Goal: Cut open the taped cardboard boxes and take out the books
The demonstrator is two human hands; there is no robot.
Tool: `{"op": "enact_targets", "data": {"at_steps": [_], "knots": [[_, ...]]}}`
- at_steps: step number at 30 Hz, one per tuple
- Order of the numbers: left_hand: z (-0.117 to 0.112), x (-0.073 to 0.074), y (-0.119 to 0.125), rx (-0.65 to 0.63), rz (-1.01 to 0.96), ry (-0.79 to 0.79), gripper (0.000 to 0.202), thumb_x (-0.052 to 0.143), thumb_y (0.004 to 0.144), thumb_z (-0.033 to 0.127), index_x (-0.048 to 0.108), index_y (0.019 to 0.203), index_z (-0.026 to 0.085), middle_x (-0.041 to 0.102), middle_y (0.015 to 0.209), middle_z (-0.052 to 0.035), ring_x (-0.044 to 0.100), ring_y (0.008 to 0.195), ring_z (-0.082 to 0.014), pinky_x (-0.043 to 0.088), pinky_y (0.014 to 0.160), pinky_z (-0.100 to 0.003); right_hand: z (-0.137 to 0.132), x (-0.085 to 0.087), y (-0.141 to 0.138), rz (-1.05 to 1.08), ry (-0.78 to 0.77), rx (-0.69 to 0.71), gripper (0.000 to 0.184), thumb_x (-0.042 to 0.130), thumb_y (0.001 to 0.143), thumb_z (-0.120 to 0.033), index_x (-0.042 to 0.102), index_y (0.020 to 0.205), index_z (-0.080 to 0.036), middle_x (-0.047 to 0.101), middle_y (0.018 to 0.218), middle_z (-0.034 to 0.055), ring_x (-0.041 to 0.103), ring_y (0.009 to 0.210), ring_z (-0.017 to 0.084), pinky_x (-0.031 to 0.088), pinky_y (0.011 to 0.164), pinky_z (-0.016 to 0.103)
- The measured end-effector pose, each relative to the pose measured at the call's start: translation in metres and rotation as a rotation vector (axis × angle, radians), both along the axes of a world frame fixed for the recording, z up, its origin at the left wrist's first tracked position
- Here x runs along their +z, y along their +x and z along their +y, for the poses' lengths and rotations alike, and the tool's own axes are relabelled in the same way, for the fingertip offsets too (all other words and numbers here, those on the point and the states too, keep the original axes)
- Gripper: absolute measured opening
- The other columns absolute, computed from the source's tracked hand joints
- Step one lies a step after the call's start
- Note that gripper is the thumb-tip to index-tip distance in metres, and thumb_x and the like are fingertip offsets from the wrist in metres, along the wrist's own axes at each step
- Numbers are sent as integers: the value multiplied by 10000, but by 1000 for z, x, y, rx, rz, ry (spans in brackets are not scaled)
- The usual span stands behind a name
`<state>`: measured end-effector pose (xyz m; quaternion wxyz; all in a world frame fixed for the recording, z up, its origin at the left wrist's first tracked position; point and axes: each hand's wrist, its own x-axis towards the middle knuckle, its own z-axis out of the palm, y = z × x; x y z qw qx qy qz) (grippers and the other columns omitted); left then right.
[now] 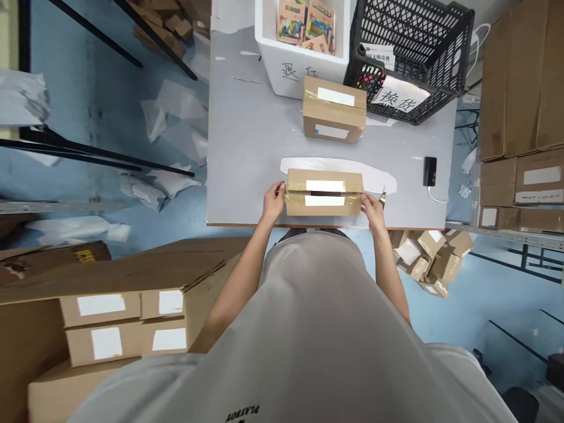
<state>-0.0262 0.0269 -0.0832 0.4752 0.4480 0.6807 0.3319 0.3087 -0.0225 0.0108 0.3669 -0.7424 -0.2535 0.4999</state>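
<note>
A taped cardboard box [324,192] with white labels lies near the front edge of the grey table [247,147]. Its top seam looks slit open along the middle. My left hand [274,200] grips the box's left end with curled fingers. My right hand [372,207] presses against the right end, and a small yellow-and-black tool, perhaps a cutter [383,200], shows at its fingers. A second sealed cardboard box [333,110] sits farther back on the table.
A white foam bin [291,70] with colourful packs and a black plastic crate [409,53] stand at the table's back. A small black device [430,171] with a cable lies at right. Cardboard boxes crowd the floor at lower left [123,317] and right [429,258].
</note>
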Motion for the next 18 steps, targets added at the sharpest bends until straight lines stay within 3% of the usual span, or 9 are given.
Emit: {"op": "enact_targets", "data": {"at_steps": [3, 5, 9, 13, 16, 18], "knots": [[-8, 24, -6, 73, 18, -3, 440, 611, 1059, 586, 742, 1177, 182, 820, 1246, -149, 772, 1145, -257, 626, 1048, -396, 1, 2, -4, -81, 70, 2, 471, 736, 935, -542, 791, 1240, -188, 812, 1400, 147, 748, 1324, 267, 616, 1132, 419], [-14, 41, -3, 54, -13, 1, 426, 617, 1068, 599, 737, 1118, 194, 827, 1173, -131, 777, 1085, -246, 631, 991, -369, 2, 5, -3, -109, 113, 2, 495, 740, 931, -541, 793, 1266, -181, 799, 1433, 160, 737, 1363, 275, 597, 1181, 442], [-27, 68, 7, -40, -44, 27, 409, 622, 1069, 593, 755, 1040, 207, 830, 1059, -100, 775, 1021, -258, 628, 964, -382, 12, 15, 1, -146, 222, 60, 574, 743, 945, -545, 788, 1376, -168, 762, 1529, 175, 697, 1456, 294, 552, 1258, 488], [-43, 87, 5, -144, 8, 54, 282, 681, 1012, 452, 798, 1102, 212, 807, 979, -69, 766, 940, -257, 637, 980, -419, 40, 18, 1, -256, 251, 144, 651, 743, 982, -568, 754, 1495, -168, 724, 1593, 186, 683, 1479, 310, 547, 1270, 516], [-59, 93, -7, -335, 98, 117, 268, 659, 1004, 363, 812, 1182, 234, 811, 1085, -86, 771, 1098, -291, 615, 1117, -485, 68, 13, 2, -345, 239, 225, 726, 721, 1013, -621, 695, 1586, -177, 658, 1666, 205, 660, 1487, 325, 565, 1238, 534], [-70, 89, -16, -459, 186, 159, 403, 708, 980, 353, 775, 1360, 238, 781, 1350, -138, 698, 1375, -352, 537, 1253, -565, 85, 5, 2, -404, 233, 286, 780, 684, 1037, -669, 645, 1640, -176, 628, 1685, 220, 623, 1512, 337, 559, 1233, 548]]}}
